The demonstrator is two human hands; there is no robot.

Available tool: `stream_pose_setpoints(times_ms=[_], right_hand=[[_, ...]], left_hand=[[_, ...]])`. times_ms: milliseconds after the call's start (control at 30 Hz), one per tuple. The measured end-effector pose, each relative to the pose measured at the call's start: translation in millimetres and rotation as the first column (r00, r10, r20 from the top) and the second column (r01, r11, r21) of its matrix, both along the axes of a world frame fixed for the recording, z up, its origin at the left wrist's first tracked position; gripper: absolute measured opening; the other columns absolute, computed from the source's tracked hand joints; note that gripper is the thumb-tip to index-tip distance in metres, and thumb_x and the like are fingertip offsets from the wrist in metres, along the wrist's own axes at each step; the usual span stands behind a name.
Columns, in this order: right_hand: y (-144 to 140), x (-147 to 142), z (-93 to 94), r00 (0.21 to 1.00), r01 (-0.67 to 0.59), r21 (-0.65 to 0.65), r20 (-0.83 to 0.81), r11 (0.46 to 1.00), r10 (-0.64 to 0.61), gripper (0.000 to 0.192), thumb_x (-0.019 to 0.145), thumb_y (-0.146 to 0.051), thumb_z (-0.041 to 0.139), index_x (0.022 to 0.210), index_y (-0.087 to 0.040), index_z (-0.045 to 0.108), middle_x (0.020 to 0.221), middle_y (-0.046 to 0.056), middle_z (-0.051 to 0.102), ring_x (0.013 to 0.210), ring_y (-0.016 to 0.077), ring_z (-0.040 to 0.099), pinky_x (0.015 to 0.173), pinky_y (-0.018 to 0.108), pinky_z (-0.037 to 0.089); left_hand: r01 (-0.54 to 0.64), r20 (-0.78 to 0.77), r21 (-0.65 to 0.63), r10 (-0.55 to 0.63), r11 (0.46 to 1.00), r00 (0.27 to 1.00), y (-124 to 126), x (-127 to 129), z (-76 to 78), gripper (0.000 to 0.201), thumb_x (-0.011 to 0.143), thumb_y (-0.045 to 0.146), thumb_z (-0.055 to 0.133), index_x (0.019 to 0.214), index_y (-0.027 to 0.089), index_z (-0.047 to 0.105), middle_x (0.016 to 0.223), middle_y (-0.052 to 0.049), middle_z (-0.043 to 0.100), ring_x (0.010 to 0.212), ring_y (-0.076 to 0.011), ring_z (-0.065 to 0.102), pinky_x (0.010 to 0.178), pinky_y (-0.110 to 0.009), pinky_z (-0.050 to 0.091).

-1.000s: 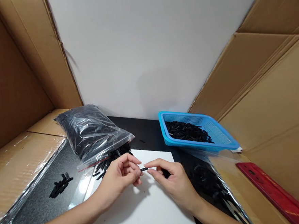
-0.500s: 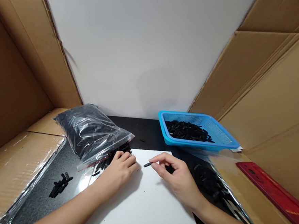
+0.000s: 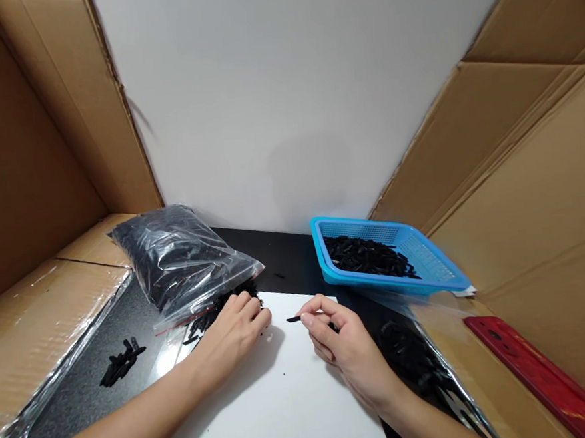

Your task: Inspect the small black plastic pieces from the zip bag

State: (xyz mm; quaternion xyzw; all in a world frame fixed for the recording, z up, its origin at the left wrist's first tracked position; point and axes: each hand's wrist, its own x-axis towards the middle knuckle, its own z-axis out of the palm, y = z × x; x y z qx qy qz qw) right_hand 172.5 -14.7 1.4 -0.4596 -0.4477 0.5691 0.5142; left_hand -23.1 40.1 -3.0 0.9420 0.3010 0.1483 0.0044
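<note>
Cardboard [image 3: 62,81] stands at upper left and upper right, a pale wall [image 3: 284,93] between; lower right, a red object [image 3: 538,375], possibly plastic.

Two bare hands — the left hand [image 3: 236,326] just below the middle of the frame, the right hand [image 3: 345,341] a little to its right — have slender fingers [image 3: 320,302] and smooth, rounded backs. The left forearm [image 3: 136,417], bare as far as it shows, broadens evenly toward the lower left corner. The right forearm [image 3: 420,415], equally bare and slim, is cut off by the bottom edge.
</note>
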Motion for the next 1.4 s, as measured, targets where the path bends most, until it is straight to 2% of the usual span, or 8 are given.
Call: stream_pose_setpoints(times_ms=[333, 500, 600, 733, 900, 1100, 1233, 1400], right_hand=[[-1, -3, 5.8, 0.98, -0.089, -0.159, -0.188, 0.983, 0.059, 0.03, 0.079, -0.042, 0.068, 0.074, -0.02, 0.048, 0.043, -0.012, 0.04, 0.037, 0.0035, 0.015, 0.039, 0.019, 0.007], [1, 1, 6.7, 0.919, -0.183, -0.177, -0.381, 0.967, 0.104, 0.027, 0.076, -0.036, 0.059, 0.063, -0.019, 0.043, 0.05, -0.004, 0.054, 0.034, 0.0027, 0.021, 0.039, 0.02, 0.011], [2, 3, 4.8, 0.95, -0.164, -0.154, -0.291, 0.974, 0.114, 0.037, 0.081, -0.045, 0.059, 0.061, -0.021, 0.04, 0.048, -0.006, 0.05, 0.034, 0.0037, 0.019, 0.038, 0.021, 0.012], [0, 1, -1.0, 0.982, -0.031, 0.08, 0.186, 0.996, 0.016, 0.022, 0.084, -0.041, 0.064, 0.079, -0.021, 0.058, 0.049, -0.009, 0.041, 0.043, 0.0088, 0.03, 0.043, 0.021, 0.023], [-2, 0, -5.5, 0.79, -0.109, 0.303, 0.604, 0.947, -0.103, 0.018, 0.089, -0.028, 0.056, 0.095, -0.02, 0.071, 0.057, -0.004, 0.049, 0.051, 0.0129, 0.045, 0.053, 0.025, 0.034], [2, 4, -4.7, 0.778, -0.054, 0.282, 0.613, 0.958, -0.137, 0.019, 0.087, -0.034, 0.06, 0.082, -0.019, 0.069, 0.051, -0.007, 0.037, 0.047, 0.012, 0.038, 0.049, 0.024, 0.03], [-3, -1, -6.0, 0.791, -0.153, 0.318, 0.607, 0.936, -0.077, 0.017, 0.08, -0.027, 0.07, 0.095, -0.022, 0.075, 0.057, -0.005, 0.057, 0.046, 0.0114, 0.042, 0.049, 0.023, 0.035], [-7, -5, -10.7, 0.785, -0.124, 0.424, 0.595, 0.897, -0.173, 0.013, 0.086, -0.026, 0.065, 0.091, -0.022, 0.076, 0.073, 0.002, 0.074, 0.048, 0.0124, 0.048, 0.049, 0.024, 0.04]], left_hand=[[-0.087, 0.566, -0.298, 0.25, 0.95, 0.785, 0, -2, 6.8, 0.022, 0.092, 0.01, 0.041, 0.086, 0.021, 0.06, 0.076, 0.0, 0.058, 0.068, -0.0132, 0.055, 0.063, -0.025, 0.042], [0.097, 0.524, -0.769, 0.535, 0.632, 0.662, -14, 6, 14.1, 0.011, 0.091, 0.028, 0.053, 0.096, 0.021, 0.06, 0.071, 0.002, 0.059, 0.056, -0.0108, 0.05, 0.049, -0.022, 0.036], [0.216, 0.515, -0.838, 0.596, 0.5, 0.616, -20, 10, 19.1, 0.019, 0.09, 0.034, 0.056, 0.104, 0.021, 0.058, 0.078, 0.0, 0.062, 0.06, -0.0111, 0.051, 0.049, -0.02, 0.038], [0.272, 0.538, -0.832, 0.579, 0.484, 0.613, -24, 14, 21.3, 0.022, 0.088, 0.036, 0.058, 0.103, 0.021, 0.057, 0.077, 0.001, 0.059, 0.06, -0.0107, 0.05, 0.05, -0.021, 0.041], [0.219, 0.515, -0.835, 0.578, 0.505, 0.633, -22, 14, 13.5, 0.022, 0.089, 0.038, 0.056, 0.101, 0.02, 0.058, 0.079, 0.0, 0.061, 0.058, -0.0105, 0.051, 0.052, -0.023, 0.042], [0.248, 0.521, -0.847, 0.636, 0.471, 0.569, -16, 12, 9.8, 0.016, 0.083, 0.032, 0.063, 0.09, 0.018, 0.063, 0.082, -0.002, 0.066, 0.071, -0.0152, 0.063, 0.069, -0.028, 0.048], [0.299, 0.504, -0.864, 0.694, 0.406, 0.515, -21, 16, 5.0, 0.017, 0.077, 0.029, 0.071, 0.088, 0.019, 0.064, 0.086, -0.003, 0.068, 0.08, -0.0176, 0.064, 0.072, -0.028, 0.049], [0.298, 0.535, -0.845, 0.682, 0.445, 0.498, -28, 18, 5.0, 0.017, 0.079, 0.031, 0.072, 0.091, 0.02, 0.065, 0.092, -0.002, 0.066, 0.088, -0.0171, 0.062, 0.074, -0.026, 0.05]])
